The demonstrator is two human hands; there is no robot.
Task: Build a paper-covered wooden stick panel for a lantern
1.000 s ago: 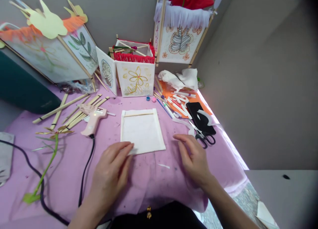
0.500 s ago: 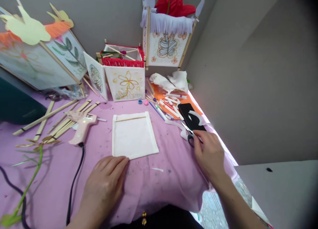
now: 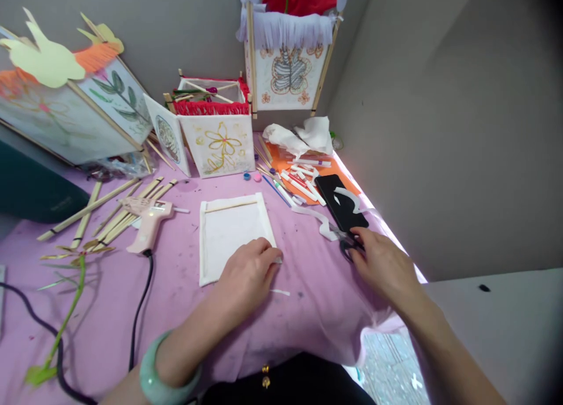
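Observation:
A square white panel (image 3: 237, 232) with a thin wooden stick (image 3: 231, 206) along its far edge lies flat on the table. My left hand (image 3: 250, 270) rests over its near right corner, thumb and forefinger pinched on that corner. Off to the right, my right hand (image 3: 385, 261) has its fingers closed on the dark handles of a pair of scissors (image 3: 346, 250). The blades point away to the left, beside a curl of white strip (image 3: 325, 228). A black phone (image 3: 341, 203) lies just beyond the scissors. One small white scrap (image 3: 280, 292) sits near my left hand.
A pink glue gun (image 3: 149, 223) with a black cord stands left, near wooden sticks (image 3: 116, 223) and a green-stemmed flower (image 3: 70, 311). Behind are decorated lanterns (image 3: 215, 144), white tissue (image 3: 316, 135) and several markers (image 3: 303, 188). The purple tablecloth (image 3: 316, 311) drops off at the right edge.
My left hand has moved right, from the panel's near left corner to its near right corner. The scissors have turned, with my right hand still at their handles.

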